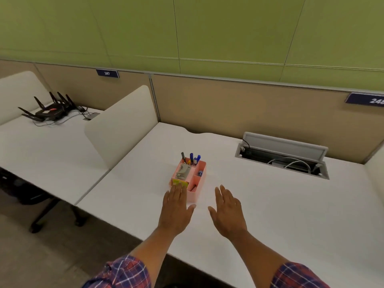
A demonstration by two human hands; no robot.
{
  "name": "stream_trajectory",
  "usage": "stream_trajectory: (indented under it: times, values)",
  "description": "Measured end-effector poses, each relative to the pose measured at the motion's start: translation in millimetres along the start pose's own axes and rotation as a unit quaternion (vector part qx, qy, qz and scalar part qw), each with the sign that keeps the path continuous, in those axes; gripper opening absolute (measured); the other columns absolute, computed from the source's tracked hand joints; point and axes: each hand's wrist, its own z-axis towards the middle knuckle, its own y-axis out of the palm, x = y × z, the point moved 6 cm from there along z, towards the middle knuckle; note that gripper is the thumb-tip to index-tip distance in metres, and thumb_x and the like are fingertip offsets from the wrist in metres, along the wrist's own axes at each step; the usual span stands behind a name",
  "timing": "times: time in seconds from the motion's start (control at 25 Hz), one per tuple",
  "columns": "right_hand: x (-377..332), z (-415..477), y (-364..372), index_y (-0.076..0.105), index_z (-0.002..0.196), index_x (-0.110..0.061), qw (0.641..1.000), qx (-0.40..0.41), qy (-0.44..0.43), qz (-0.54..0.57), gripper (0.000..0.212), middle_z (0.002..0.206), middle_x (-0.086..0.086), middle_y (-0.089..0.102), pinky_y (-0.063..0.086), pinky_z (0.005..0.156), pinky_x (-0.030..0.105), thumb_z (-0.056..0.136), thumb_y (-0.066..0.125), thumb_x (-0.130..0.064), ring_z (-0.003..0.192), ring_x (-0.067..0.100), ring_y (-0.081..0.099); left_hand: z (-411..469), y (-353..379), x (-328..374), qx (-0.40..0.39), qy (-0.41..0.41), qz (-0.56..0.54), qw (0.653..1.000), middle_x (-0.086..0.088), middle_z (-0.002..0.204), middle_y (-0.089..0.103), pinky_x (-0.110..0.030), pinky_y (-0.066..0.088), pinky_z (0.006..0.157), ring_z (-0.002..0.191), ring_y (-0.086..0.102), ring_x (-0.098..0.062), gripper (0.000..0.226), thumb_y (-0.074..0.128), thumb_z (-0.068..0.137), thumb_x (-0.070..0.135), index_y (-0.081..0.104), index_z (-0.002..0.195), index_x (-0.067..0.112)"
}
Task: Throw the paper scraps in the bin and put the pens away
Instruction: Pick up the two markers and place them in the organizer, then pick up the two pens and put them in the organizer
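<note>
Pens stand upright in the back compartment of a pink organizer on the white desk. I hold my left hand flat, fingers spread, over its near corner; my right hand hovers open just beside it.

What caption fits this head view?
Both open hands, left and right, hover by a pink desk organizer holding pens.
</note>
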Motion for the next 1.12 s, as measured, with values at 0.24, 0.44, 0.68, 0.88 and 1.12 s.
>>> stream_trajectory:
  times: [0.24, 0.44, 0.68, 0.88, 1.12]
  values:
    - [-12.3, -142.0, 7.0, -0.003, 0.165, -0.022, 0.997, 0.032, 0.066, -0.02, 0.074, 0.175, 0.003, -0.009, 0.008, 0.128, 0.047, 0.106, 0.019, -0.06, 0.162, 0.027, 0.001, -107.1, 13.0, 8.2, -0.009, 0.064, 0.014, 0.998, -0.004, 0.176, -0.012, -0.043, -0.008, 0.128, 0.157, -0.019, -0.023, 0.086, 0.024, 0.102, 0.07, -0.003, 0.167, 0.02]
    - [3.8, -249.9, 25.1, -0.005, 0.165, -0.022, 0.994, 0.027, 0.103, -0.027, 0.074, 0.175, 0.003, -0.01, 0.001, 0.124, 0.044, 0.105, 0.017, -0.06, 0.162, 0.026, 0.0, -203.3, 32.8, 22.0, -0.013, 0.127, 0.026, 0.991, -0.015, 0.176, -0.005, -0.054, 0.01, 0.132, 0.163, -0.004, -0.035, 0.088, 0.034, 0.103, 0.064, 0.004, 0.167, 0.013]
    - [41.5, -354.5, 47.2, 0.001, 0.165, -0.02, 0.986, 0.005, 0.166, -0.019, 0.077, 0.175, 0.005, 0.0, 0.01, 0.128, 0.046, 0.104, 0.021, -0.061, 0.162, 0.026, 0.003, -276.7, 57.1, 47.4, -0.057, 0.153, 0.018, 0.986, -0.019, 0.175, 0.008, -0.058, 0.017, 0.13, 0.162, 0.004, -0.04, 0.086, 0.039, 0.102, 0.061, 0.014, 0.166, 0.009]
    - [99.9, -441.7, 81.3, 0.005, 0.164, -0.02, 0.973, -0.02, 0.23, 0.002, 0.076, 0.175, 0.007, 0.006, 0.02, 0.128, 0.048, 0.104, 0.021, -0.063, 0.161, 0.028, 0.01, -325.6, 96.8, 88.6, -0.116, 0.157, 0.003, 0.981, -0.016, 0.175, 0.009, -0.056, 0.016, 0.131, 0.163, 0.004, -0.038, 0.082, 0.039, 0.104, 0.059, 0.015, 0.166, 0.011]
    - [185.0, -522.6, 153.6, 0.018, 0.163, -0.015, 0.954, -0.069, 0.289, 0.046, 0.076, 0.173, 0.011, 0.018, 0.031, 0.124, 0.049, 0.102, 0.03, -0.059, 0.158, 0.03, 0.021, -377.8, 170.8, 133.4, -0.166, 0.165, 0.027, 0.972, -0.014, 0.175, 0.016, -0.052, 0.019, 0.131, 0.163, 0.01, -0.034, 0.079, 0.043, 0.104, 0.057, 0.022, 0.165, 0.012]
